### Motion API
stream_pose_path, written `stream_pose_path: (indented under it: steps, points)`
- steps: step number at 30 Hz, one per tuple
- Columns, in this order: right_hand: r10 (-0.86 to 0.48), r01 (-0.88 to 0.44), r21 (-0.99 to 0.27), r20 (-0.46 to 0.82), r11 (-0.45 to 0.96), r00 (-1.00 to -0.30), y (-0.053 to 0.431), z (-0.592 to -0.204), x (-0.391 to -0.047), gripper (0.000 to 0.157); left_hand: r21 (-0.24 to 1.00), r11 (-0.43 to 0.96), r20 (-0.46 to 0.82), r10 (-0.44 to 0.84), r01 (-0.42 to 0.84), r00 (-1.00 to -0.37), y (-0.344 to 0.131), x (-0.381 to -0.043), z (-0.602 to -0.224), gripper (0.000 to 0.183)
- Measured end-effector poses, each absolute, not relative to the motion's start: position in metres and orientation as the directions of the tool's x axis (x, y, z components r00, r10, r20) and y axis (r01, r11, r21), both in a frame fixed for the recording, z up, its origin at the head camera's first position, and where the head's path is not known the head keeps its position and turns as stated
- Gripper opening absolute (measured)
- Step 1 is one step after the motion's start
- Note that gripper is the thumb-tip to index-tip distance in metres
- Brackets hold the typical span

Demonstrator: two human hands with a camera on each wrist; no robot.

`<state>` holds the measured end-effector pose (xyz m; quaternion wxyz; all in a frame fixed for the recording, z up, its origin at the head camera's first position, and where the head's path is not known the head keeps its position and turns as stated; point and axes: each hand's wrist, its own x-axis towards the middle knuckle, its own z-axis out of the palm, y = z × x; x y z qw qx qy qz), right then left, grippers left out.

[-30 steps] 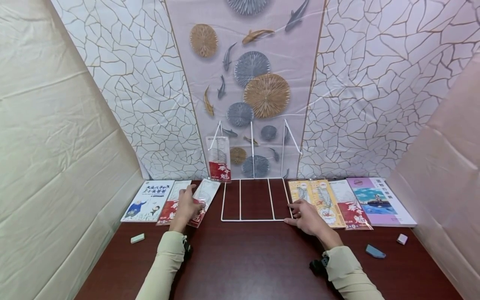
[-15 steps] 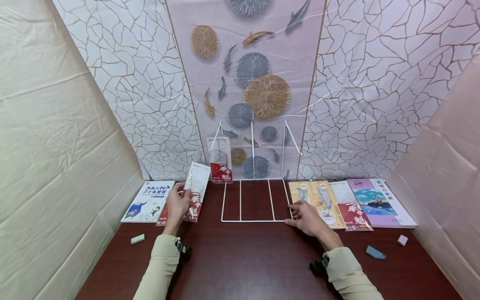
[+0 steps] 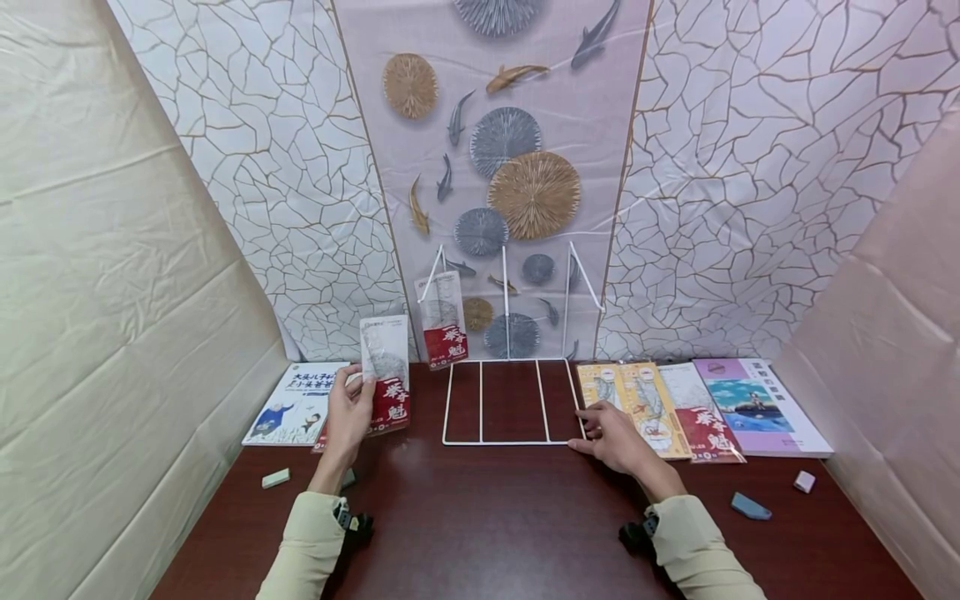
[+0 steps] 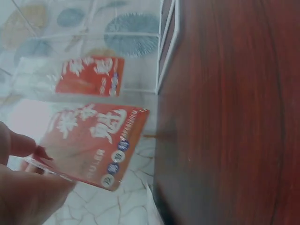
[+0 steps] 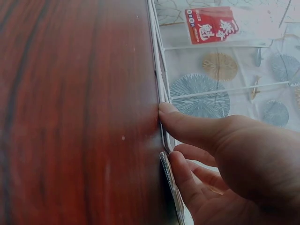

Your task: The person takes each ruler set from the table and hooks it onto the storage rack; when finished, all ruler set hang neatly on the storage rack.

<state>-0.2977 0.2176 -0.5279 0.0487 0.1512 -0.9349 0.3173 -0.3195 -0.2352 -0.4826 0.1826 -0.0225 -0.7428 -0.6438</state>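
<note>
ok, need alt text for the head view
A person's left hand holds up a red-and-white packet while the right hand grips a white wire rack on a dark table. A matching packet stands slightly tilted at the rack's left end; books and other packets lie on both sides.

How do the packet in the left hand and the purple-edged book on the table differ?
The packet is white and red, while the book has purple edging around a blue picture. The packet is narrow; the book is wider. The packet is held up by the left hand; the book lies flat on the table. Both carry printed lettering.
</note>
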Motion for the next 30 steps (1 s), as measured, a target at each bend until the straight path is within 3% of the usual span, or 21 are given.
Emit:
stream_pose_path:
  steps: [13, 30]
  points:
    - [-0.250, -0.318, -0.574, 0.198, 0.754, -0.948, 0.221, -0.526, -0.296, 0.060, 0.879, -0.004, 0.477, -0.032, 0.477, -0.879, -0.197, -0.301, -0.454, 0.032]
    - [-0.250, -0.319, -0.571, 0.199, 0.756, -0.948, 0.219, -0.529, -0.298, 0.059, 0.884, -0.010, 0.466, -0.058, 0.467, -0.883, -0.185, -0.301, -0.450, 0.032]
